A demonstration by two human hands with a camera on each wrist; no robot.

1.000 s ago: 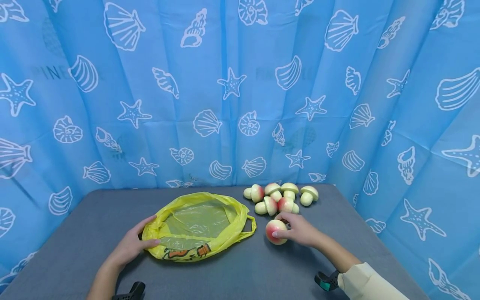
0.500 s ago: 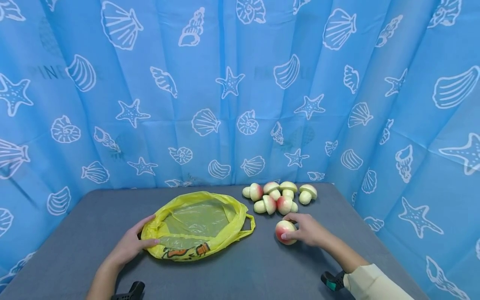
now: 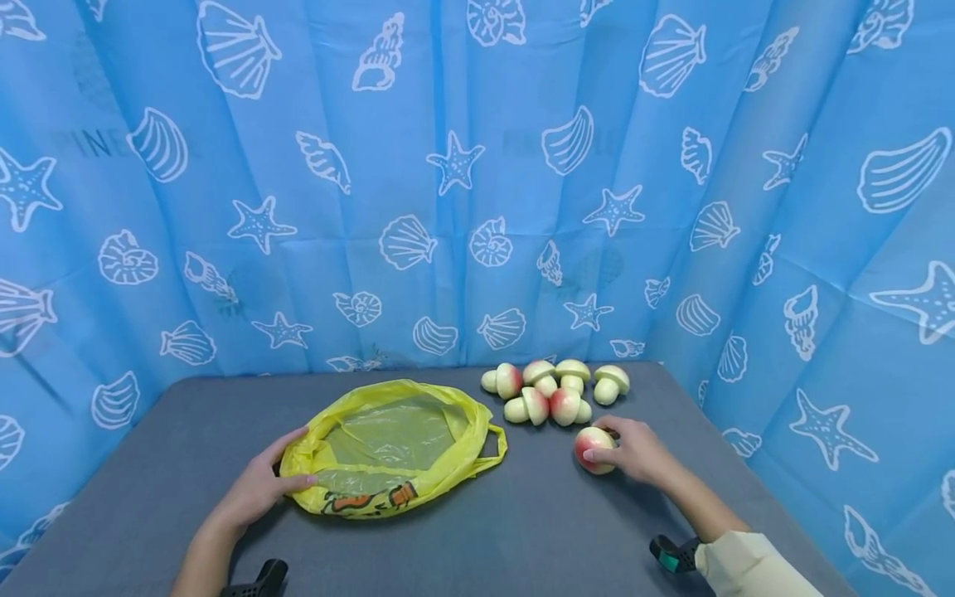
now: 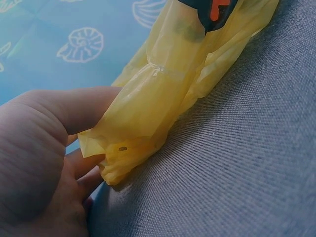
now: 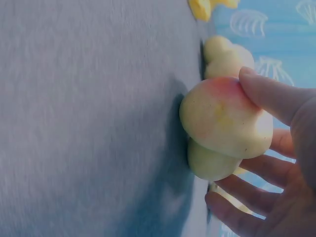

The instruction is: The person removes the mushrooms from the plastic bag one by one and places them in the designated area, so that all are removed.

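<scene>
A yellow plastic bag lies with its mouth spread wide on the table, a dark and orange print along its near side. My left hand grips the bag's left end, thumb on the near side and fingers on the far side; the left wrist view shows the crumpled yellow film between them. My right hand holds a toy mushroom with a pale, red-blushed cap. In the right wrist view the thumb presses the cap, with the stem below it close to the table.
Several similar mushrooms lie in a cluster at the table's back right, one slightly apart. The grey table ends at a blue shell-print curtain. Dark wrist devices sit on both forearms.
My right hand has moved right and slightly back with the mushroom, away from the bag. The left hand and the bag stay in place.
</scene>
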